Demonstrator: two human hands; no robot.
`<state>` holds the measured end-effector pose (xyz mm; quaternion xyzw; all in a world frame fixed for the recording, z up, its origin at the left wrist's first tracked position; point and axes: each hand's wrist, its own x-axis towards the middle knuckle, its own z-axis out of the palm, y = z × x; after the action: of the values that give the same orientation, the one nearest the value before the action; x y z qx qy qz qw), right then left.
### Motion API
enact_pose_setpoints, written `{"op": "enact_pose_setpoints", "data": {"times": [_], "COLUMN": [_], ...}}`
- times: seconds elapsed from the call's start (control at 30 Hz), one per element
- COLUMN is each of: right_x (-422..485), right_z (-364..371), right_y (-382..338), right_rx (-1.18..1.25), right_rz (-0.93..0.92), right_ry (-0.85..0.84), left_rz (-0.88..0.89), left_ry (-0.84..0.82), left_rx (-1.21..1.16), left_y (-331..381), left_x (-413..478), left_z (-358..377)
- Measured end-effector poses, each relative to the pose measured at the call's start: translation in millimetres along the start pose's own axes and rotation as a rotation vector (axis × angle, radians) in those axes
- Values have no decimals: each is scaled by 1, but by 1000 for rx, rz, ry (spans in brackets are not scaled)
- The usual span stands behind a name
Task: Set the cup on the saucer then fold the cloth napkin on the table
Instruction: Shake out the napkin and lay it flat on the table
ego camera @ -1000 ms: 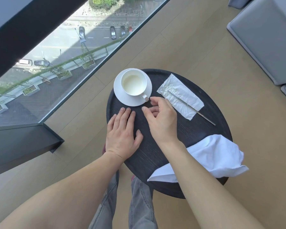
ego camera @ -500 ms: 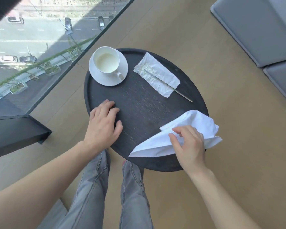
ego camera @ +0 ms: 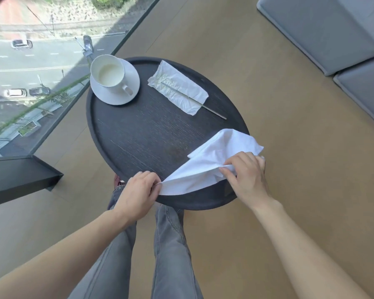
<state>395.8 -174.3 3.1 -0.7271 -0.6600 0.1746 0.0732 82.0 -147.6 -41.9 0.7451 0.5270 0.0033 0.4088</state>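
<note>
A white cup (ego camera: pixel 108 72) holding a pale milky liquid stands on its white saucer (ego camera: pixel 130 84) at the far left of the round black table (ego camera: pixel 138 139). The white cloth napkin (ego camera: pixel 207 165) lies crumpled at the near right edge of the table. My left hand (ego camera: pixel 138 195) pinches the napkin's near left corner at the table's front rim. My right hand (ego camera: pixel 246 178) grips the bunched cloth at its right side. The cloth is stretched between both hands.
A crinkled white paper wrapper (ego camera: pixel 179 91) with a thin metal stick (ego camera: pixel 203 105) on it lies at the table's far right. A glass wall (ego camera: pixel 41 72) runs along the left. Grey cushions (ego camera: pixel 333 33) sit at the upper right. My legs in grey jeans (ego camera: pixel 171 244) stand below the table.
My right hand left the cup's handle and went to the napkin. My left hand slid from the table's left side to the napkin's near corner and took hold.
</note>
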Motion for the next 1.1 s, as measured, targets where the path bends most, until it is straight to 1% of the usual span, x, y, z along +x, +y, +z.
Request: {"op": "enact_pose_setpoints", "data": {"times": [0.07, 0.17, 0.23, 0.4, 0.47, 0.6, 0.67, 0.77, 0.87, 0.93, 0.97, 1.03, 1.07, 1.1], "right_x": [-2, -5, -8, -24, -33, -51, -59, -69, -77, -80, -81, -86, -88, -90], "right_z": [-6, -19, -30, -68, -85, -112, -118, -122, -121, -127, -132, -142, -146, -148], "right_y": [8, 16, 22, 32, 36, 47, 51, 51, 43, 41, 41, 45, 46, 45], "right_rx": [36, 130, 206, 366, 414, 524, 548, 642, 898, 1196, 1409, 1861, 2022, 2125], "right_rz": [30, 64, 118, 302, 400, 596, 666, 798, 973, 1084, 1102, 1039, 1002, 982], "right_ry": [-17, -25, -33, -11, 41, 220, 279, 312, 389, 444, 458, 524, 573, 592], "left_rz": [-28, -149, -201, -213, -211, -228, -241, -272, -310, -337, -349, -357, -362, -373], "left_ry": [10, 62, 109, 222, 269, 314, 305, 261, 242, 239, 235, 215, 197, 173], "left_rx": [-70, -182, -233, -270, -274, -281, -295, -331, -406, -481, -521, -610, -667, -734], "left_y": [3, 8, 16, 50, 62, 80, 88, 102, 116, 127, 132, 141, 144, 147], "left_x": [-2, -3, -3, -7, -9, -11, -13, -18, -26, -35, -39, -46, -49, -52], "left_z": [-9, -27, -44, -93, -114, -152, -164, -172, -175, -177, -178, -182, -183, -185]}}
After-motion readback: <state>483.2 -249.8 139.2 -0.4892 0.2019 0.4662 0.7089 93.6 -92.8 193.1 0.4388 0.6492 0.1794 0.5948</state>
